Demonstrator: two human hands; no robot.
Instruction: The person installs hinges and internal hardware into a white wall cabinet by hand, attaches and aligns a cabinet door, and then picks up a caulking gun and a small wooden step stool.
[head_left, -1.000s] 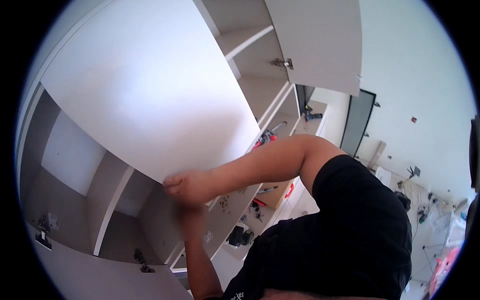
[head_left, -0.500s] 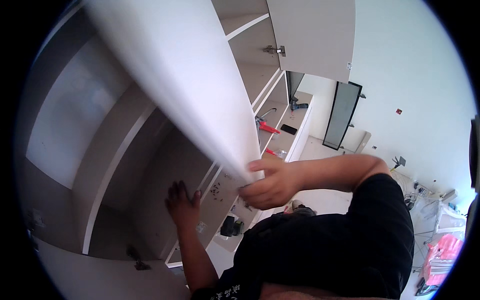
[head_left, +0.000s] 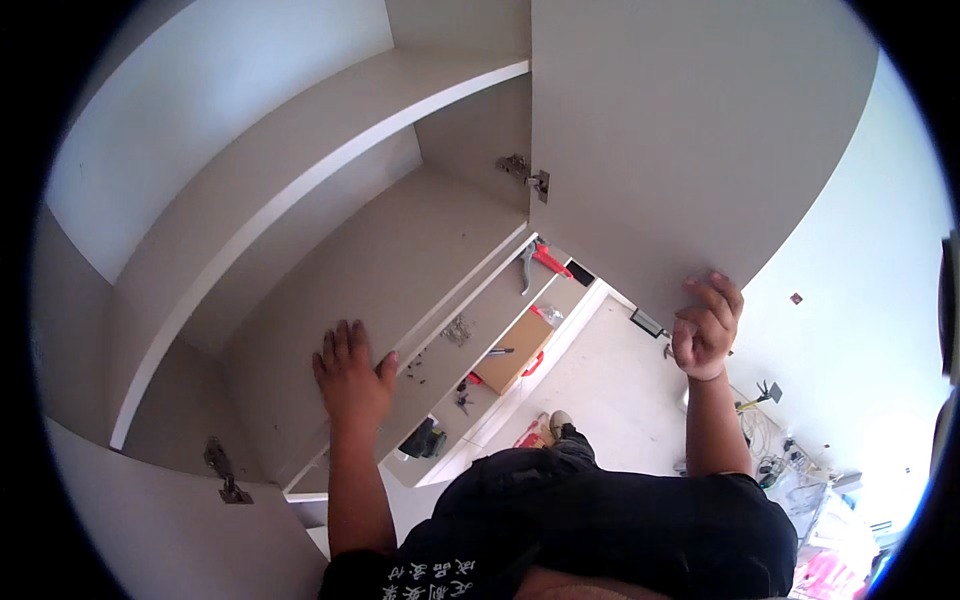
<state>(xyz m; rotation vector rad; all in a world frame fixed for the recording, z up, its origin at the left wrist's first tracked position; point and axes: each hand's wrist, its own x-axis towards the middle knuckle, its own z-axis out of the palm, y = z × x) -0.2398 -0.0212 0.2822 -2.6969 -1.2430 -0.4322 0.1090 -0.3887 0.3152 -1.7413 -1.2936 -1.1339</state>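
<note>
My left hand (head_left: 352, 385) lies flat with fingers spread on the bottom panel of a pale grey cabinet (head_left: 390, 240). Its fingers hold nothing. At the lower free corner of the opened cabinet door (head_left: 690, 130), my right hand (head_left: 708, 325) has its bent fingers against the inner face and edge. Part of its grip is hard to make out. A metal hinge (head_left: 527, 175) joins this door to the cabinet side. Another hinge (head_left: 226, 470) shows on the door panel at lower left.
Below the cabinet, a ledge bears a red-and-grey clamp tool (head_left: 540, 262), scattered screws (head_left: 457, 331), a cardboard piece (head_left: 513, 352) and a dark green-and-black tool (head_left: 424, 438). A black phone-like slab (head_left: 580, 272) lies farther along. Cables and plastic-wrapped items (head_left: 815, 515) sit on the floor at right.
The door has swung to the right, with my right hand moving right along with it. The cabinet's inside shows more fully. My left hand stays on the panel, and the view has shifted.
</note>
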